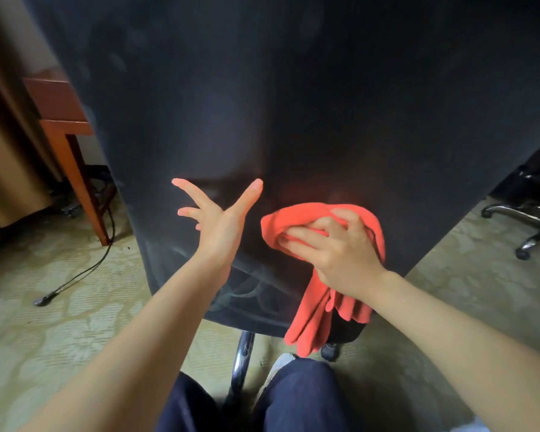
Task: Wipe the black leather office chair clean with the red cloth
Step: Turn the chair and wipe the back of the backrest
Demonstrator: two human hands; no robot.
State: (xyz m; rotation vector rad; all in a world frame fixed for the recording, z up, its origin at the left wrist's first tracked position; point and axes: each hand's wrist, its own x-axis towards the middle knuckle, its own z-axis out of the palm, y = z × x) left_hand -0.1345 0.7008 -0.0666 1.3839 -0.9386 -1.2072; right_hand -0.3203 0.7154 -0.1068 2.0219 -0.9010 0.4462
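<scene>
against the lower back of the black leather office chair [293, 104], i found the red cloth [317, 310] bunched and pressed to the leather, its loose end hanging below the backrest edge. my right hand [334, 251] was clamped around the cloth. my left hand [220, 224] was just beside it, fingers spread wide, holding nothing. a chrome base leg [242, 360] showed beneath. a wooden table [63, 120] and a black cable [85, 272] were to the left, on patterned carpet [44, 338].

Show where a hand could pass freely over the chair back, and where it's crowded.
Free: the wide chair back above both hands, and the strip left of the left hand. Crowded: low centre, where the left hand spreads beside the right hand gripping the red cloth.
</scene>
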